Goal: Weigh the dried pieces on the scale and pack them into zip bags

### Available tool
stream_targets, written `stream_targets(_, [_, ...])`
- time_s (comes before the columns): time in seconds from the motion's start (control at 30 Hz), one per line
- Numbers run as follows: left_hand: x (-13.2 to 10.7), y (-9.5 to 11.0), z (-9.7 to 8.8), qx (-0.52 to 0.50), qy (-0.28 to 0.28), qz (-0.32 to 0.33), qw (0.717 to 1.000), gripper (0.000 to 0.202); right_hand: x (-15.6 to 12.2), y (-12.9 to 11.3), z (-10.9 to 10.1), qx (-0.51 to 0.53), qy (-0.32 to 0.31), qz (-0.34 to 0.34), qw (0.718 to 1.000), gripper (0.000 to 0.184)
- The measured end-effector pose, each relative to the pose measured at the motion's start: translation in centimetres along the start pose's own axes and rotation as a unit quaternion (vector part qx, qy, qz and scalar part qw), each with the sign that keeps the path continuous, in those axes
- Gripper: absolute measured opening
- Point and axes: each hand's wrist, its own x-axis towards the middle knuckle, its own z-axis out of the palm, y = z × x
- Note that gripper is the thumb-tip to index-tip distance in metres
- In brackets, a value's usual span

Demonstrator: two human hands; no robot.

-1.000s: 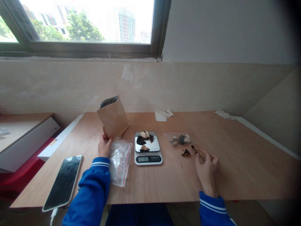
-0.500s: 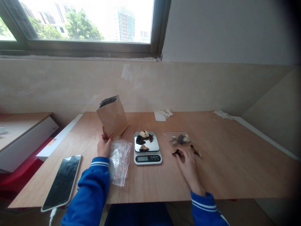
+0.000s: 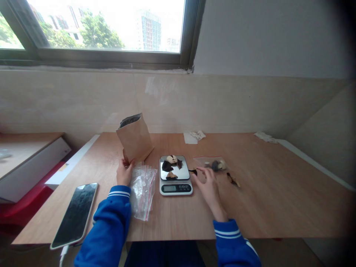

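My left hand [image 3: 125,172] grips the lower left corner of an upright brown paper bag [image 3: 135,140], whose top gapes and shows a silvery lining. A small dark dried piece [image 3: 193,171] is pinched between the thumb and fingers of my right hand [image 3: 207,185], just right of the digital scale [image 3: 176,187]. On the scale's plate lie several dried pieces, among them a black one [image 3: 167,166], a pale rounded one [image 3: 171,159] and a brown one [image 3: 171,175]. The display digits are too small to read.
Clear zip bags [image 3: 143,193] lie left of the scale. A zip bag with dried pieces [image 3: 218,165] and a loose dried piece [image 3: 233,180] are to the right. A phone [image 3: 74,215] with a cable is at the left edge; crumpled tissue [image 3: 198,135] lies at the back.
My right hand has carried the dark dried piece leftward from the table to the scale's right edge. My left hand stays on the paper bag. The view has shifted slightly.
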Motion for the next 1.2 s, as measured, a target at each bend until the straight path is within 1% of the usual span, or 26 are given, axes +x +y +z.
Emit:
stream_targets(0.1, [0.0, 0.0, 0.0, -0.006, 0.001, 0.003, 1.000, 0.048, 0.8, -1.7, 1.3, 0.012, -0.042, -0.032, 0.999, 0.029])
stream_targets(0.2, [0.0, 0.0, 0.0, -0.014, 0.001, 0.001, 1.000, 0.047, 1.0, -2.4, 2.0, 0.018, -0.072, -0.058, 0.996, 0.033])
stream_targets(0.27, [-0.1, 0.1, 0.0, -0.015, 0.000, 0.000, 1.000, 0.047, 0.7, -2.2, 1.9, 0.024, -0.067, -0.049, 0.996, 0.036])
stream_targets(0.4, [-0.1, 0.0, 0.1, -0.014, 0.011, 0.028, 0.999, 0.045, -1.0, -0.5, 0.6, 0.045, -0.041, 0.006, 0.998, 0.035])
stream_targets(0.5, [0.0, 0.0, 0.1, 0.003, 0.065, 0.092, 0.994, 0.047, -2.8, 1.0, -0.6, 0.042, -0.031, 0.033, 0.998, 0.031])
stream_targets(0.6, [-0.3, 0.5, -0.2, -0.003, 0.143, 0.172, 0.975, 0.043, -4.5, 2.0, -1.6, 0.028, -0.029, 0.059, 0.997, 0.030])
stream_targets(0.67, [-0.8, 1.0, -0.5, -0.026, 0.214, 0.213, 0.953, 0.037, -5.2, 2.3, -2.1, 0.027, -0.029, 0.078, 0.996, 0.029])
stream_targets(0.73, [-1.4, 1.6, -0.8, -0.040, 0.288, 0.253, 0.922, 0.028, -5.5, 2.3, -2.3, 0.028, -0.027, 0.088, 0.995, 0.029])
stream_targets(0.77, [-1.8, 2.0, -1.0, -0.041, 0.315, 0.278, 0.907, 0.022, -5.5, 2.2, -2.4, 0.029, -0.028, 0.089, 0.995, 0.029])
stream_targets(0.8, [-2.2, 2.4, -1.2, -0.036, 0.328, 0.306, 0.893, 0.017, -5.5, 2.1, -2.4, 0.029, -0.031, 0.089, 0.995, 0.028])
stream_targets(0.83, [-2.6, 2.8, -1.5, -0.027, 0.328, 0.336, 0.883, 0.014, -5.4, 2.0, -2.4, 0.029, -0.035, 0.088, 0.995, 0.028])
stream_targets(0.87, [-3.1, 3.4, -1.8, -0.015, 0.316, 0.366, 0.875, 0.012, -5.4, 2.0, -2.4, 0.029, -0.038, 0.086, 0.995, 0.027])
stream_targets(0.93, [-4.0, 4.9, -2.9, 0.007, 0.272, 0.417, 0.867, 0.014, -5.3, 1.9, -2.4, 0.029, -0.040, 0.081, 0.996, 0.027])
stream_targets(0.97, [-4.6, 5.7, -3.5, 0.013, 0.248, 0.434, 0.866, 0.015, -5.3, 1.9, -2.4, 0.028, -0.039, 0.079, 0.996, 0.026])
stream_targets(1.0, [-5.1, 6.7, -4.2, 0.017, 0.209, 0.447, 0.870, 0.017, -5.3, 1.9, -2.4, 0.026, -0.037, 0.077, 0.996, 0.026])
stream_targets(1.03, [-5.7, 7.6, -4.9, 0.027, 0.150, 0.451, 0.879, 0.019, -5.3, 2.0, -2.4, 0.026, -0.036, 0.076, 0.996, 0.026])
stream_targets(1.07, [-6.3, 8.4, -5.5, 0.042, 0.073, 0.436, 0.896, 0.021, -5.3, 2.0, -2.4, 0.026, -0.036, 0.077, 0.996, 0.026])
stream_targets(1.1, [-7.0, 9.1, -6.0, 0.058, -0.011, 0.405, 0.912, 0.023, -5.3, 2.0, -2.4, 0.026, -0.036, 0.077, 0.996, 0.026])
stream_targets(1.13, [-7.6, 9.5, -6.4, 0.075, -0.093, 0.373, 0.920, 0.025, -5.3, 1.9, -2.4, 0.027, -0.036, 0.077, 0.996, 0.026])
stream_targets(1.17, [-8.3, 9.7, -6.6, 0.098, -0.168, 0.350, 0.917, 0.027, -5.3, 1.9, -2.4, 0.027, -0.036, 0.076, 0.996, 0.025])
stream_targets(1.2, [-8.9, 9.5, -6.7, 0.116, -0.223, 0.330, 0.910, 0.028, -5.3, 1.9, -2.4, 0.026, -0.035, 0.075, 0.996, 0.025])
